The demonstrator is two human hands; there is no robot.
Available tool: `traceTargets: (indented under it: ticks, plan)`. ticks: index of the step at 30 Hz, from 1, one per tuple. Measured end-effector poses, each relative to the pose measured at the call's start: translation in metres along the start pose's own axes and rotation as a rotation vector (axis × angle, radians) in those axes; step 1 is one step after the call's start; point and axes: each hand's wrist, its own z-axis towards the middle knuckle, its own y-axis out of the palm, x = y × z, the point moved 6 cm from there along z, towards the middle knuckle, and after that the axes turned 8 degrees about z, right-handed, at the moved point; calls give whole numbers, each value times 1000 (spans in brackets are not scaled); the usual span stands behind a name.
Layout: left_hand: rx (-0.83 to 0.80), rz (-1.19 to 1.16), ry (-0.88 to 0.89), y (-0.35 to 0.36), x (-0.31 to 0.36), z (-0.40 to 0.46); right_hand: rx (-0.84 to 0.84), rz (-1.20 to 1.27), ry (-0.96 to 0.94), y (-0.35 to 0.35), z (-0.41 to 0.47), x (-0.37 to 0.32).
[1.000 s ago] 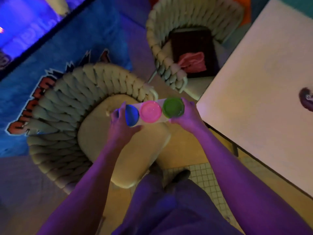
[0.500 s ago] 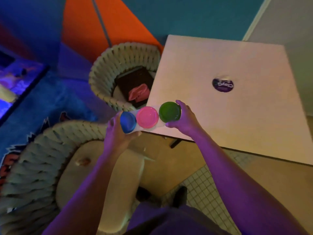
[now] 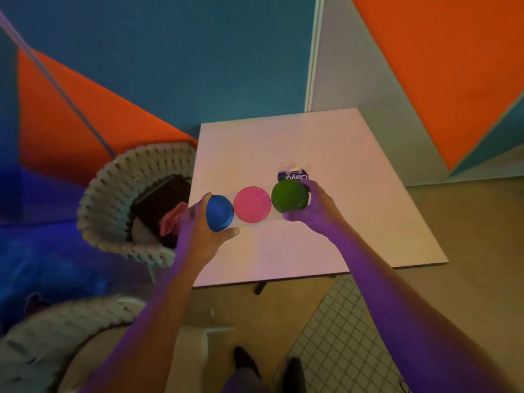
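Head view: looking down at a white table (image 3: pixel 354 143); the three-tub pack (image 3: pixel 255 223) is over its near-left part, can't tell if it's touching
Woven chair (image 3: pixel 113 194): far left, pink cloth (image 3: pixel 170 219) lying in the seat
Left hand (image 3: pixel 198 231): fingers curled round the pack's blue lid (image 3: pixel 219 212) end, thumb on the near side
Middle tub: pink lid (image 3: pixel 252 204)
Right hand (image 3: pixel 317 211): fingers wrapped round the green lid (image 3: pixel 289 196) end
Sticker (image 3: pixel 292 175): on the table just behind the green lid, partly hidden
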Motion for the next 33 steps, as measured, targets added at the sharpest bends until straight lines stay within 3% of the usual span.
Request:
traceTargets:
  ticks: [16, 24, 33]
  plan:
    - [35, 54, 234, 10, 82, 181, 182, -70, 52, -74, 129, -29]
    - [11, -30, 278, 5, 109, 263, 262, -57, 48, -90, 201, -52]
    - [103, -45, 303, -3, 155, 351, 306, -37, -6, -124, 295, -74]
